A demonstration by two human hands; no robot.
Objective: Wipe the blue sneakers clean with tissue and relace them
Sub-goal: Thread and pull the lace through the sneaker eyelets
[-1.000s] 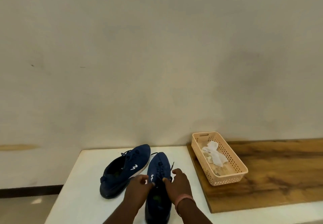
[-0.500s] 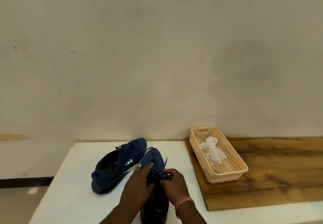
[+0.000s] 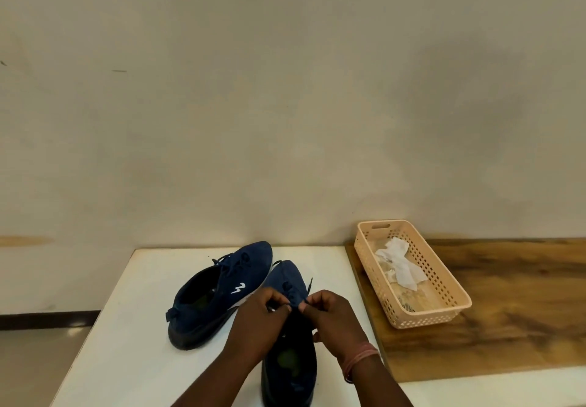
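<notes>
Two blue sneakers stand on a white table. The left sneaker lies tilted, its white side logo showing and its laces threaded. The right sneaker points away from me. My left hand and my right hand meet over its lace area, each pinching the dark shoelace; one lace tip sticks up past my right fingers. Crumpled white tissue lies in a peach basket.
The peach perforated basket sits on a wooden board to the right of the sneakers. A plain wall runs behind the table. The floor shows at lower left beyond the table edge.
Both hands have drawn closer together over the right sneaker's laces and now pinch them, and the lace tip has come up. The view has shifted slightly.
</notes>
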